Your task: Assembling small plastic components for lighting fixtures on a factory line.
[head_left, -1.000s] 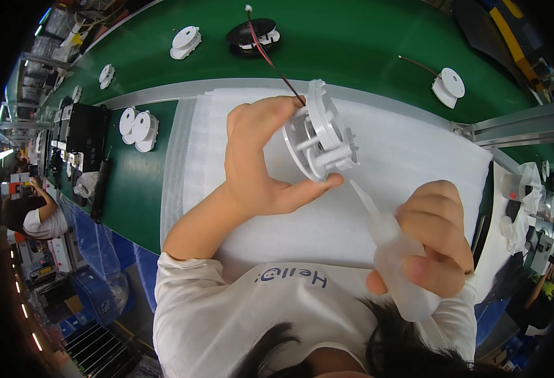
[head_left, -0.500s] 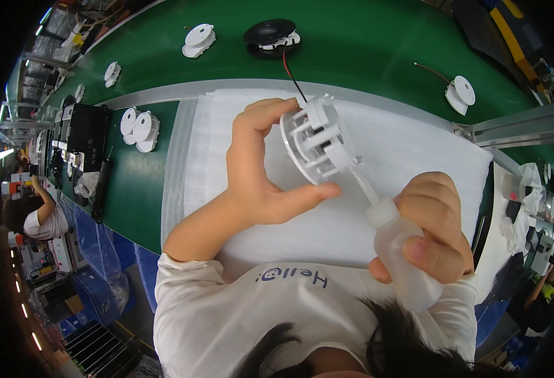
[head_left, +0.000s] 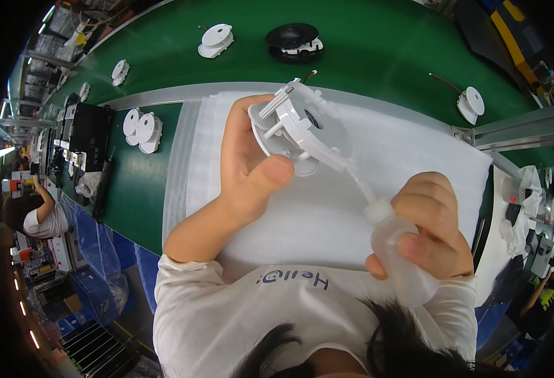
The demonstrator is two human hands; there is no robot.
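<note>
My left hand (head_left: 248,164) is closed round a white plastic housing (head_left: 311,135). The housing is tilted, with posts, a toothed gear edge and a round dark opening in view; a short wire end with a small plug shows behind it. My right hand (head_left: 425,223) grips a translucent squeeze bottle (head_left: 393,242), its thumb and fingers wrapped about the body. The bottle's thin nozzle (head_left: 360,183) points up and left to the housing's lower right edge. Whether the tip touches there, I cannot tell. Below both hands lies a white foam sheet (head_left: 390,151).
Across the far side runs a green belt (head_left: 377,44), bearing a black round unit (head_left: 294,41) and several white round parts, one (head_left: 471,105) trailing a wire. Two joined white discs (head_left: 142,130) sit to the left. A metal rail (head_left: 516,135) borders the belt. Co-workers are at both sides.
My left hand has turned the housing, so its gear edge and round opening now show. The parts on the belt have shifted right. My right hand and the bottle have barely moved.
</note>
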